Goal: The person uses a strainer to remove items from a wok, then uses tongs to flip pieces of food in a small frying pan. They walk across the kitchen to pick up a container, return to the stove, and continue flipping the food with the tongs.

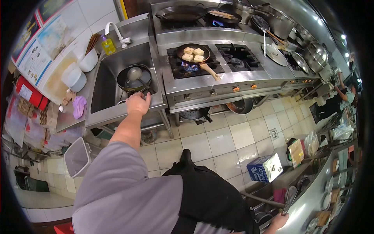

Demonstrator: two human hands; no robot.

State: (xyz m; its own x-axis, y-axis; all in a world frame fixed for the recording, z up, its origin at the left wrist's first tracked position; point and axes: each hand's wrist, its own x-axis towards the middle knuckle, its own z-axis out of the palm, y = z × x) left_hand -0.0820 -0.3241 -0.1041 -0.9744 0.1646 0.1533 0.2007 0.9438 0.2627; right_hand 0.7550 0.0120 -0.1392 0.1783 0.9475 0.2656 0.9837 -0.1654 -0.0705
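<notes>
Pan [133,80], dark and round, sits inside the sink [102,84] toward its right wall, a ladle [135,73] resting in it, its handle pointing at the sink's front rim. Your left hand [138,103] lies on that front rim, fingers curled down at the handle's end; whether they clamp the handle or only the rim cannot be told. Your right hand [279,222] is far back from the sink at a counter edge, grip unclear. To lift well, you would likely wrap the handle fully, keep the pan level so the ladle does not slide, and clear the rim, minding the lit skillet [193,53] right of the sink.
</notes>
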